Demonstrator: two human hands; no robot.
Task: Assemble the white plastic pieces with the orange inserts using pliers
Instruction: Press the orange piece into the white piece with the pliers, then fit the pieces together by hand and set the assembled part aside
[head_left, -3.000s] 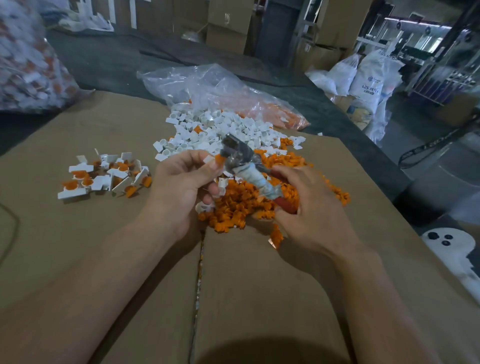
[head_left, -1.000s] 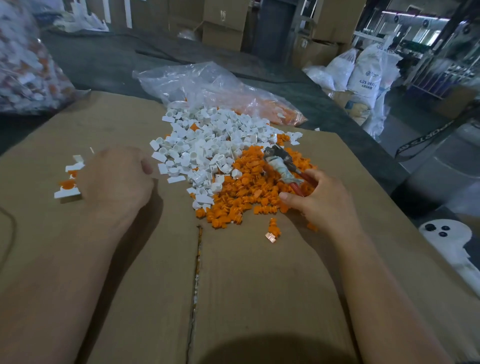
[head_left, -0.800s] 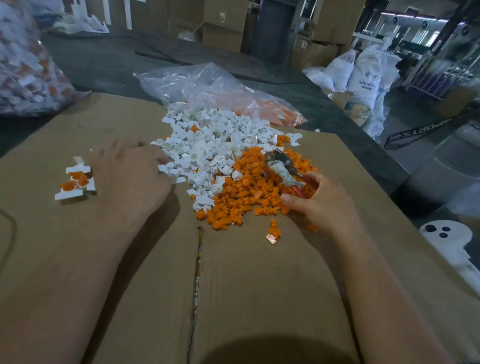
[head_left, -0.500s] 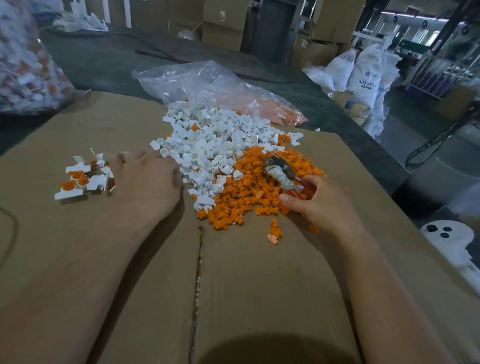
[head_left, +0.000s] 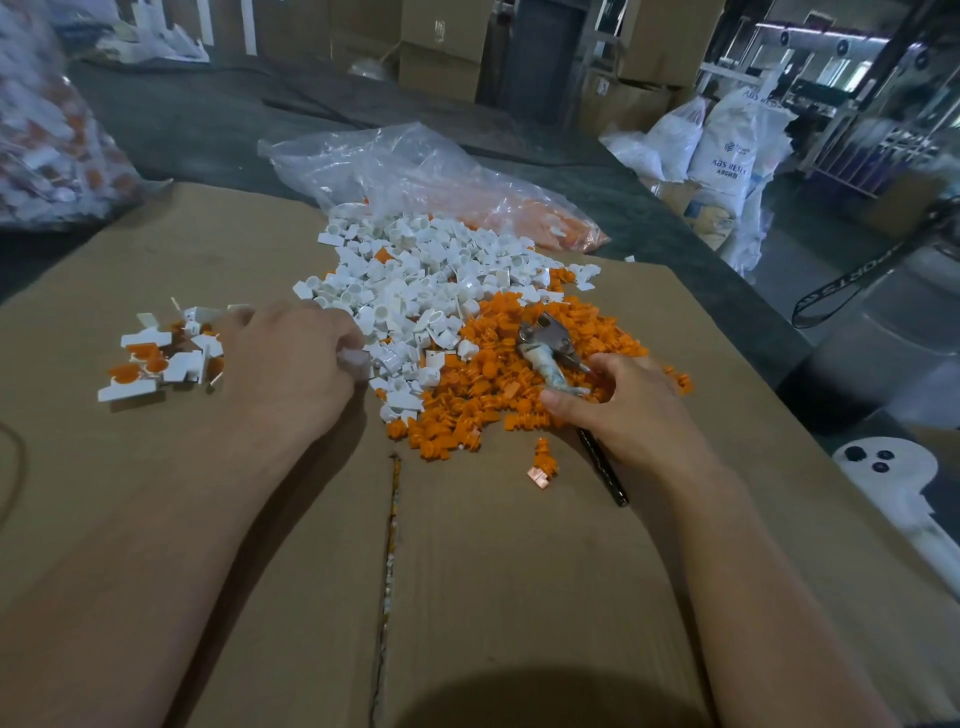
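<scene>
A heap of loose white plastic pieces lies on the cardboard, with a heap of orange inserts against its near right side. A small group of assembled white-and-orange pieces sits to the left. My left hand rests at the near left edge of the white heap, fingers curled on a white piece. My right hand lies on the orange heap and holds the pliers, whose metal jaws point away from me; one dark handle sticks out under the palm.
The work surface is a flattened cardboard box with a seam down the middle. A clear plastic bag lies behind the heaps, another full bag at far left. One orange insert lies apart, near me. Sacks and boxes stand beyond.
My left hand has moved right from the assembled group to the white heap and closed on a white piece. My right hand stays on the orange heap with the pliers.
</scene>
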